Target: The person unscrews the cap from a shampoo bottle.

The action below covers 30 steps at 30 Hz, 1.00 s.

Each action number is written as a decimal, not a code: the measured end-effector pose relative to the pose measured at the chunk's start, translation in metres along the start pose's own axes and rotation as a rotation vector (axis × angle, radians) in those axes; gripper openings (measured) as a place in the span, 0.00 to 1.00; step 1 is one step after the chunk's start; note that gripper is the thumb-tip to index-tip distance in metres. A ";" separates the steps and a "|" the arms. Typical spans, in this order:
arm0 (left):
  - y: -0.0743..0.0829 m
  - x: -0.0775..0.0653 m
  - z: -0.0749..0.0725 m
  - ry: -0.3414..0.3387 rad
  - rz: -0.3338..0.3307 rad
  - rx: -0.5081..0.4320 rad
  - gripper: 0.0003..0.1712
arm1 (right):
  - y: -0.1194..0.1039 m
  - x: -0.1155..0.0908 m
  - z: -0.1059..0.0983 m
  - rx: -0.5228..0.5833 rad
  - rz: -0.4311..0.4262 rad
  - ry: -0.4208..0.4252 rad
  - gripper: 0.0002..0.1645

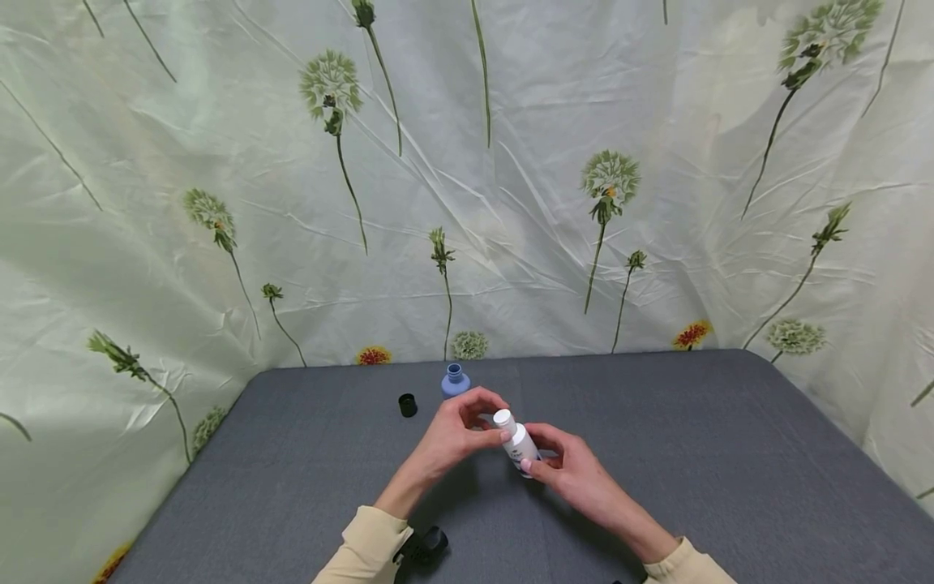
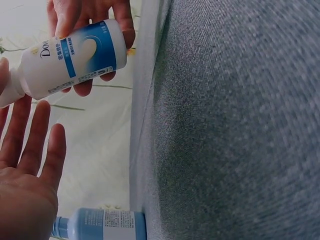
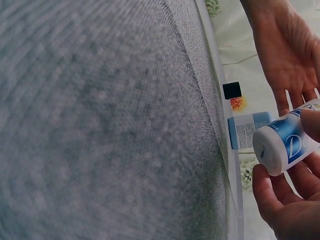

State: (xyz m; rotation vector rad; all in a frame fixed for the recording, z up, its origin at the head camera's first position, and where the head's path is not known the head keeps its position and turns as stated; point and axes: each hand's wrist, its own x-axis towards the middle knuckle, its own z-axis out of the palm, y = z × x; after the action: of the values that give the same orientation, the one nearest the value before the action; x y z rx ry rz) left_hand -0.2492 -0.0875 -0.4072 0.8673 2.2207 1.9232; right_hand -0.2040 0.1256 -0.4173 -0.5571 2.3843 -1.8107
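Observation:
A small white Dove bottle [image 1: 520, 448] with a blue label is held tilted above the grey table, its label clear in the left wrist view. My right hand [image 1: 580, 483] grips the bottle's body, thumb on the near side and fingers behind. At the top, my left hand [image 1: 454, 434] pinches the white cap [image 1: 503, 418] between thumb and fingers; its other fingers are spread in the left wrist view. Whether the cap is loose, I cannot tell. Just beyond my left hand stands an uncapped blue bottle [image 1: 456, 381], its lower part hidden in the head view.
A black cap [image 1: 408, 405] lies left of the blue bottle on the grey tabletop [image 1: 328, 462]. Behind and beside the table hangs a pale curtain [image 1: 511, 203] printed with dandelions. A black device [image 1: 426, 545] is strapped at my left wrist.

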 end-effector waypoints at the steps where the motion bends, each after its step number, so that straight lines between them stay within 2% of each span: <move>1: 0.000 0.000 0.000 -0.005 -0.004 -0.003 0.19 | 0.000 0.000 0.000 0.001 0.002 0.000 0.27; 8: 0.002 -0.001 -0.003 -0.124 0.017 -0.133 0.23 | 0.000 0.000 0.000 -0.012 0.014 0.017 0.27; 13: 0.004 -0.002 -0.005 -0.181 -0.013 -0.198 0.23 | -0.001 0.000 -0.001 -0.017 0.032 0.020 0.28; 20: 0.003 -0.002 -0.005 -0.137 -0.057 -0.176 0.21 | 0.001 0.000 0.000 -0.015 0.013 0.007 0.27; 30: 0.003 -0.002 -0.005 -0.080 -0.038 -0.107 0.19 | 0.002 0.000 0.000 -0.005 -0.019 -0.005 0.26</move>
State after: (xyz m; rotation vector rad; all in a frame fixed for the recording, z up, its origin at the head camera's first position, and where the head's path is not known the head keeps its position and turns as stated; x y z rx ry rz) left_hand -0.2491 -0.0927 -0.4040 0.8637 2.0543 1.9349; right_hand -0.2040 0.1260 -0.4189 -0.5865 2.3892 -1.8084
